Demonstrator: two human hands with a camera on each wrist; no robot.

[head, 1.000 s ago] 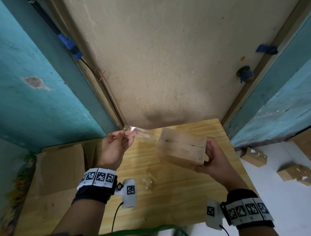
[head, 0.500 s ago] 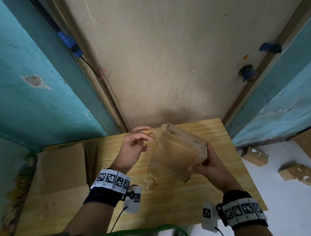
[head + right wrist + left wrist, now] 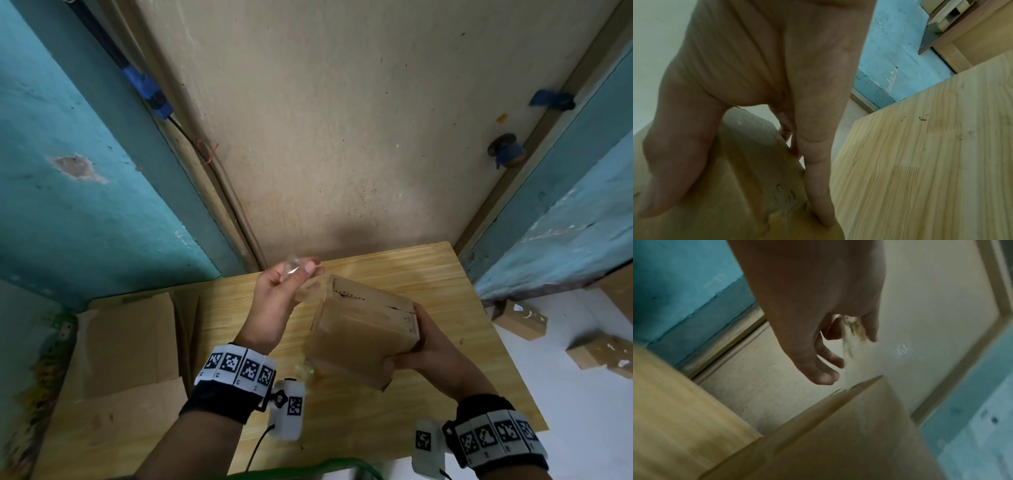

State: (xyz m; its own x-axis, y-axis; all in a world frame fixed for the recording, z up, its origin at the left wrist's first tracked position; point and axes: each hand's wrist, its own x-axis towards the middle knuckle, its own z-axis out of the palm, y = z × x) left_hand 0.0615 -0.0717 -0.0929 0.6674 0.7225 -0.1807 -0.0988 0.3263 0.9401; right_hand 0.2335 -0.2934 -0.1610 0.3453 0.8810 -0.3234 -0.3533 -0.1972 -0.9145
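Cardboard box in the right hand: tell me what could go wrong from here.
1. The right hand alone grips the tilted cardboard box at one end; a hard tug might wrench it loose onto the table.
2. The clear tape pinched by the left hand looks bunched and thin, so it may snap and leave a remnant on the box.

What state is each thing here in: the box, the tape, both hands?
cardboard box: off the table, tilted, looks closed.
clear tape: partly peeled, stretched from the box's corner to the fingers.
left hand: pinches the tape's free end.
right hand: grips the box's side.
flattened cardboard: lies flat on the table.
small boxes: lie on the floor.
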